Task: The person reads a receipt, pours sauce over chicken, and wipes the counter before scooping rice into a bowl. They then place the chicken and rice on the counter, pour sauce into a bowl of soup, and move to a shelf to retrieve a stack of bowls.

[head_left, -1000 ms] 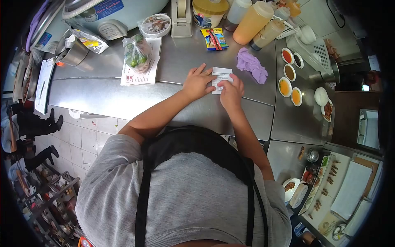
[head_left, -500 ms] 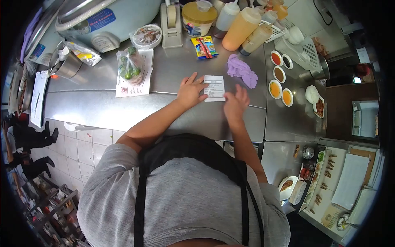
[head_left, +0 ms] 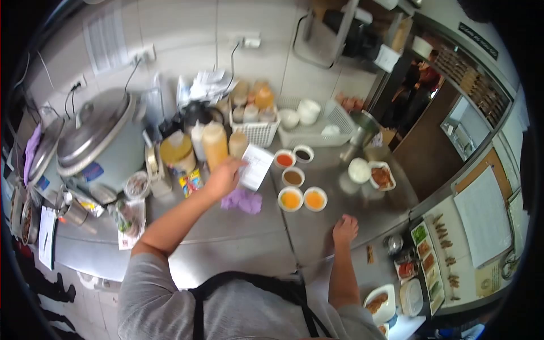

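My left hand [head_left: 224, 178] is closed on the edge of a white printed paper slip [head_left: 256, 167], held up over the counter. Its text is too small to read. Just below the slip lies a crumpled purple cloth [head_left: 242, 201], and squeeze bottles, one filled with orange sauce [head_left: 215, 146], stand behind the hand. To the right, my right hand [head_left: 345, 229] rests by the front of the steel counter with its fingers curled in; nothing shows in it. Several small sauce bowls, among them a red one [head_left: 284, 159] and a brown one [head_left: 293, 178], sit between the hands.
Rice cookers [head_left: 99, 144] stand at the left. A white basket of bottles [head_left: 254, 129] and a rack with bowls [head_left: 317, 133] line the back wall. At the right are a meat dish [head_left: 382, 176], a rice mound [head_left: 359, 170] and a topping tray [head_left: 429, 260].
My left hand has lifted the slip off the counter and carried it right, past the cloth. My right hand has left the slip and moved right. The view has tilted up and turned right.
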`<move>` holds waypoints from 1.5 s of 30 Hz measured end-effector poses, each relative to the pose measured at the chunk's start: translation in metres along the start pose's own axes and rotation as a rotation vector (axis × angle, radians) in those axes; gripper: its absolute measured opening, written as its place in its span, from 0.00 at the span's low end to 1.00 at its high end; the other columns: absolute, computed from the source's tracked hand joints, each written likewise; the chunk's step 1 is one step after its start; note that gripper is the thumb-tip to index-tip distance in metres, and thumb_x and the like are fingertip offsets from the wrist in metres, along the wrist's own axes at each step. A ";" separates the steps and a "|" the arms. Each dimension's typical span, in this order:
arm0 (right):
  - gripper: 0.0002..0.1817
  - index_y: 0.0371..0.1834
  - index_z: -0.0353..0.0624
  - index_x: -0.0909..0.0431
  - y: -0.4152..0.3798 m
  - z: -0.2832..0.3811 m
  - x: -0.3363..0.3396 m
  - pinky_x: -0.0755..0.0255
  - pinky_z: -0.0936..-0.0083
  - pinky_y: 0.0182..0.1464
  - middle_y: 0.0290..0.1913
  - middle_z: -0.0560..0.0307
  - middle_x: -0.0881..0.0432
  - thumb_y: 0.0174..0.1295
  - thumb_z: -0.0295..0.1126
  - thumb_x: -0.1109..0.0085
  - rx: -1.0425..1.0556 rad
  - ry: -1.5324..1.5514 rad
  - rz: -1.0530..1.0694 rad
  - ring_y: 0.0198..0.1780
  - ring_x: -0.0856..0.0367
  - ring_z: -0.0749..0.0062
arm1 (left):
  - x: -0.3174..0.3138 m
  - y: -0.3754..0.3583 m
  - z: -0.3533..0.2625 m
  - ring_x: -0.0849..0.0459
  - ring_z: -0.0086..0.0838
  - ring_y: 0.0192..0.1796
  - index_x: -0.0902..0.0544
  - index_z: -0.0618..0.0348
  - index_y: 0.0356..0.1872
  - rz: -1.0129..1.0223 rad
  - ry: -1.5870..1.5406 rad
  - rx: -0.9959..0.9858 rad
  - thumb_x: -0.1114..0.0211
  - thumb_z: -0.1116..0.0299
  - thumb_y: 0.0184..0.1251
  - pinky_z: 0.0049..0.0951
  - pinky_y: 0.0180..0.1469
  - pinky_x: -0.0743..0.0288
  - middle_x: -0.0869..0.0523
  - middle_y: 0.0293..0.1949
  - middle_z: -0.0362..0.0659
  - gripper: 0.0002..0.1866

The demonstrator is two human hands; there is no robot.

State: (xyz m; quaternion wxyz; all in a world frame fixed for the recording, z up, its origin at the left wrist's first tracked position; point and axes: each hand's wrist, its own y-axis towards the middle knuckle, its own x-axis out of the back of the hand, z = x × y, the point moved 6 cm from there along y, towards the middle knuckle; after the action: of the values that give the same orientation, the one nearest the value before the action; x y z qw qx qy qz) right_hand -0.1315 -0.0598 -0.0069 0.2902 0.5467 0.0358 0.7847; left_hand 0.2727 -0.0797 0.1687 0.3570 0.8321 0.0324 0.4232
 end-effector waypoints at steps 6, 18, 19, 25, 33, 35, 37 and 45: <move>0.14 0.40 0.48 0.30 0.000 -0.019 -0.003 0.49 0.58 0.54 0.49 0.52 0.34 0.47 0.34 0.48 0.105 0.014 0.031 0.53 0.40 0.55 | 0.042 0.272 -0.096 0.25 0.39 0.33 0.25 0.59 0.42 -0.373 0.040 -0.257 0.48 0.79 0.50 0.31 0.38 0.30 0.23 0.30 0.51 0.15; 0.14 0.37 0.47 0.29 0.007 -0.018 0.005 0.50 0.59 0.54 0.48 0.53 0.33 0.44 0.32 0.45 0.070 0.056 0.066 0.53 0.41 0.57 | 0.081 0.502 -0.172 0.29 0.43 0.43 0.26 0.57 0.42 -0.812 0.415 -0.255 0.49 0.65 0.52 0.42 0.45 0.35 0.26 0.40 0.51 0.16; 0.13 0.37 0.48 0.29 0.007 -0.016 0.005 0.50 0.59 0.54 0.48 0.53 0.33 0.45 0.32 0.46 0.067 0.056 0.071 0.53 0.40 0.57 | 0.083 0.501 -0.179 0.30 0.44 0.45 0.26 0.57 0.43 -0.818 0.438 -0.261 0.49 0.64 0.52 0.42 0.46 0.36 0.27 0.41 0.51 0.16; 0.15 0.36 0.46 0.28 0.008 -0.015 0.005 0.50 0.60 0.54 0.48 0.52 0.33 0.42 0.32 0.43 0.049 0.068 0.087 0.55 0.41 0.57 | 0.088 0.476 -0.203 0.35 0.46 0.51 0.29 0.56 0.47 -0.936 0.553 -0.350 0.49 0.58 0.53 0.47 0.50 0.41 0.30 0.47 0.52 0.21; 0.14 0.35 0.46 0.28 0.007 -0.014 0.006 0.50 0.60 0.55 0.48 0.52 0.33 0.42 0.32 0.44 0.040 0.064 0.079 0.55 0.41 0.57 | 0.083 0.470 -0.172 0.48 0.50 0.62 0.39 0.52 0.59 -0.967 0.738 -0.262 0.53 0.51 0.56 0.54 0.58 0.52 0.43 0.61 0.51 0.30; 0.13 0.35 0.46 0.28 0.006 -0.014 0.006 0.50 0.59 0.55 0.48 0.52 0.33 0.42 0.32 0.44 0.030 0.068 0.087 0.55 0.41 0.57 | 0.073 0.479 -0.175 0.50 0.49 0.63 0.41 0.50 0.60 -0.967 0.782 -0.329 0.54 0.50 0.56 0.54 0.59 0.54 0.44 0.62 0.50 0.30; 0.13 0.35 0.46 0.28 0.007 -0.015 0.005 0.50 0.59 0.55 0.48 0.53 0.33 0.43 0.32 0.44 0.022 0.076 0.097 0.55 0.41 0.57 | 0.074 0.478 -0.176 0.51 0.49 0.64 0.42 0.50 0.61 -0.935 0.813 -0.312 0.53 0.50 0.56 0.53 0.60 0.56 0.46 0.63 0.50 0.31; 0.14 0.35 0.46 0.29 0.005 -0.018 0.002 0.49 0.59 0.54 0.47 0.52 0.33 0.42 0.32 0.44 0.064 0.076 0.046 0.54 0.41 0.56 | 0.127 0.446 -0.148 0.55 0.47 0.66 0.45 0.68 0.59 -1.047 0.642 -0.104 0.46 0.63 0.52 0.49 0.63 0.62 0.51 0.63 0.56 0.34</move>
State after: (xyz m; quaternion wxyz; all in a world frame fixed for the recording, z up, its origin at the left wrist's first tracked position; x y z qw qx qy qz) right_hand -0.1501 -0.0584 -0.0104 0.2531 0.5260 0.0594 0.8098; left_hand 0.1360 -0.2819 0.5899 0.5299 0.5183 0.5220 0.4220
